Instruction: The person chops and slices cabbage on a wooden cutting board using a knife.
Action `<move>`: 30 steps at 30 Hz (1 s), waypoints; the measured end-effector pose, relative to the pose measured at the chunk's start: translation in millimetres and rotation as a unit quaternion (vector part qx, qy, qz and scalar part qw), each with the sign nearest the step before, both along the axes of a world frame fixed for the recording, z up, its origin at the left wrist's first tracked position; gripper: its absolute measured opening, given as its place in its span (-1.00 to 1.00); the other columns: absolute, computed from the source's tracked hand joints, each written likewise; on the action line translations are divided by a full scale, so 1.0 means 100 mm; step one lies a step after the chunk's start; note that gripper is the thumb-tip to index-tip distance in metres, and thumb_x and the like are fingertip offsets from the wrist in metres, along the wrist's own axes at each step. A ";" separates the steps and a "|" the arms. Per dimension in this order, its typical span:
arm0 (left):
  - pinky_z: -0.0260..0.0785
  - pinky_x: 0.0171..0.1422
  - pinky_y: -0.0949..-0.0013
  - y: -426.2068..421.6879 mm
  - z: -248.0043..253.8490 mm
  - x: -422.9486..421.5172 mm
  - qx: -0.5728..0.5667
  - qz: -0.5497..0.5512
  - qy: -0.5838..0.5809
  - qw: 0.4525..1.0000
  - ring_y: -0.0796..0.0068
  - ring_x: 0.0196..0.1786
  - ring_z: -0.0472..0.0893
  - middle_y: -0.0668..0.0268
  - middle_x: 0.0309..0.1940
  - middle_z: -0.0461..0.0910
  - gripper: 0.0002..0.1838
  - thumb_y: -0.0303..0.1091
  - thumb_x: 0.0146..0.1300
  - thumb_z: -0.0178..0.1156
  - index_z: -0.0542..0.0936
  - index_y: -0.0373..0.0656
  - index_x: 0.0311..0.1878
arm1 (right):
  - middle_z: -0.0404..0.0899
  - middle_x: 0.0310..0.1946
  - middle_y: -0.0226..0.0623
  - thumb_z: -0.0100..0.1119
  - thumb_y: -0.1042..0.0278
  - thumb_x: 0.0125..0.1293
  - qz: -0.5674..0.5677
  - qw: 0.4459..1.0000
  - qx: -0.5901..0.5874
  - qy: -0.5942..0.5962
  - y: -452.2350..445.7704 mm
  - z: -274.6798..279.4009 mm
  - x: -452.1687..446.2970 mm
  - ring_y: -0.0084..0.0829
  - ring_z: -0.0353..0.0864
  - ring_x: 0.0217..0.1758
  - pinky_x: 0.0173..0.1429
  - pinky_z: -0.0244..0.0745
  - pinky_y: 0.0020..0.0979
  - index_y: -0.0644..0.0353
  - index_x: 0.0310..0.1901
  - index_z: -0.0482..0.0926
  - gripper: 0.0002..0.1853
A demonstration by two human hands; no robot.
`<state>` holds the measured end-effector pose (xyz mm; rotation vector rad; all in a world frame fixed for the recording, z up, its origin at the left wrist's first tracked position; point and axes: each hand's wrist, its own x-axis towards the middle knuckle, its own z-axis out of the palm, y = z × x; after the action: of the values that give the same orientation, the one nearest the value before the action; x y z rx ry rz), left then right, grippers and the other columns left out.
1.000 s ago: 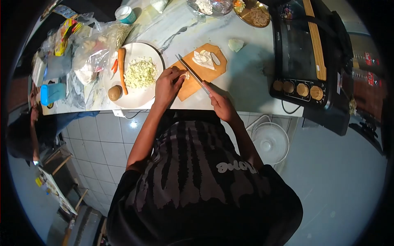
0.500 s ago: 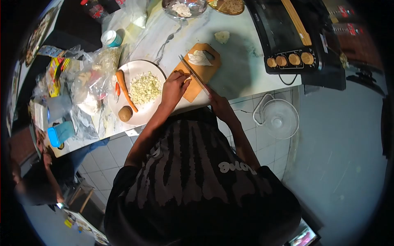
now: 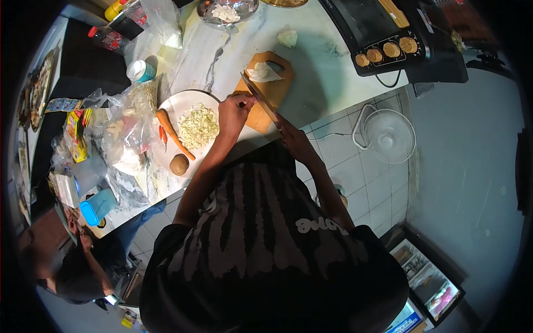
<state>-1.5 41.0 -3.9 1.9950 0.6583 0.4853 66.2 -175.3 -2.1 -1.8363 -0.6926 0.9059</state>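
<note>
My right hand [image 3: 293, 139] grips the handle of a kitchen knife [image 3: 260, 97], its blade slanting across a wooden cutting board [image 3: 282, 93]. On the board's near left side my left hand [image 3: 235, 115] is closed, fingertips pinched together close beside the blade. Whatever lies in that pinch is too small to make out. Pale white pieces [image 3: 263, 72] rest on the far part of the board, beyond the blade. Left of my left hand, a round white plate [image 3: 179, 100] bears diced pale-green pieces [image 3: 198, 126], a carrot [image 3: 175, 136], small red chillies [image 3: 162, 134] and a brown potato [image 3: 179, 165].
A black toaster oven [image 3: 383, 33] stands right; a pale lump [image 3: 287, 38] lies behind the board. Metal bowl [image 3: 244, 15], white-and-teal tub [image 3: 140, 71], plastic bags [image 3: 125, 141] and blue-lidded container [image 3: 98, 206] share the counter. Below is a fan [image 3: 388, 136]. Another person [image 3: 78, 272] is lower left.
The view has turned and shifted, so the counter sits differently in the frame. Both hands stay at the board, with the knife still in my right hand and my left fingers beside the blade.
</note>
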 end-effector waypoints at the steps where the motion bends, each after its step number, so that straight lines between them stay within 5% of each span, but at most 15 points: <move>1: 0.55 -0.19 0.33 0.01 0.03 0.00 -0.003 -0.001 0.029 1.000 0.27 -0.34 0.73 0.14 -0.30 0.76 -0.87 -0.41 0.20 0.44 0.80 -0.16 -0.18 | 0.46 -0.26 -0.18 -0.17 0.28 0.62 -0.003 1.000 -0.001 0.001 0.00 -0.01 -0.01 -0.34 0.49 -0.22 -0.02 0.47 -0.31 -0.05 0.55 0.27 -0.50; 6: 0.55 -0.19 0.35 0.04 -0.01 0.00 0.002 -0.012 0.041 0.999 0.29 -0.33 0.74 0.13 -0.31 0.77 -0.86 -0.38 0.22 0.44 0.81 -0.16 -0.17 | 0.56 -0.14 -0.09 -0.21 0.30 0.63 0.018 0.993 -0.108 0.051 0.04 0.22 0.03 -0.29 0.59 -0.10 0.07 0.49 -0.24 -0.03 0.54 0.27 -0.51; 13: 0.51 -0.20 0.35 0.05 0.00 0.01 -0.004 -0.009 0.023 1.000 0.30 -0.34 0.71 0.16 -0.33 0.74 -0.87 -0.37 0.22 0.44 0.81 -0.16 -0.19 | 0.59 0.22 0.07 -0.16 0.41 0.54 0.014 0.997 -0.029 -0.077 0.10 0.21 0.03 0.00 0.62 0.24 0.27 0.48 -0.05 -0.06 0.53 0.28 -0.45; 15: 0.50 -0.21 0.35 0.03 0.02 -0.02 -0.005 -0.012 0.039 0.999 0.30 -0.35 0.69 0.18 -0.35 0.73 -0.87 -0.37 0.22 0.45 0.81 -0.17 -0.20 | 0.60 0.16 0.15 -0.16 0.47 0.49 0.032 0.983 -0.177 -0.038 0.17 0.29 0.01 0.15 0.59 0.22 0.29 0.48 -0.04 -0.09 0.52 0.29 -0.42; 19: 0.46 -0.24 0.35 0.03 0.08 0.01 -0.014 0.027 0.020 0.999 0.30 -0.39 0.66 0.18 -0.41 0.70 -0.85 -0.36 0.21 0.45 0.79 -0.21 -0.20 | 0.59 0.24 0.06 -0.19 0.28 0.62 -0.004 0.991 -0.074 -0.111 0.11 0.01 -0.19 -0.05 0.58 0.33 0.37 0.45 -0.18 -0.04 0.54 0.27 -0.50; 22: 0.46 -0.23 0.35 0.03 0.07 -0.03 -0.015 0.027 0.033 0.999 0.29 -0.38 0.66 0.18 -0.40 0.69 -0.84 -0.37 0.22 0.45 0.78 -0.23 -0.18 | 0.69 -0.03 0.09 -0.19 0.27 0.62 -0.041 0.990 0.003 -0.131 0.14 0.08 -0.25 -0.04 0.72 0.08 0.15 0.54 -0.15 -0.07 0.54 0.26 -0.50; 24: 0.46 -0.22 0.35 0.02 0.05 -0.06 -0.004 0.016 0.010 1.000 0.29 -0.38 0.66 0.18 -0.40 0.69 -0.83 -0.37 0.22 0.44 0.78 -0.24 -0.17 | 0.65 -0.34 0.05 -0.19 0.25 0.62 -0.016 0.993 -0.106 -0.045 0.16 0.24 -0.22 -0.10 0.73 -0.21 -0.06 0.51 -0.14 -0.08 0.55 0.25 -0.49; 30: 0.47 -0.21 0.34 0.02 0.01 -0.13 0.011 -0.001 0.009 1.000 0.27 -0.34 0.68 0.16 -0.34 0.71 -0.85 -0.41 0.27 0.38 0.78 -0.24 -0.15 | 0.51 -0.49 0.10 -0.19 0.23 0.62 -0.013 0.993 -0.040 -0.110 0.18 0.20 -0.23 -0.04 0.66 -0.38 -0.17 0.48 -0.16 -0.12 0.54 0.27 -0.49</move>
<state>-14.3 43.2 -2.7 2.0234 0.6637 0.4757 43.2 -157.4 17.5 -2.0314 -0.7755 0.7298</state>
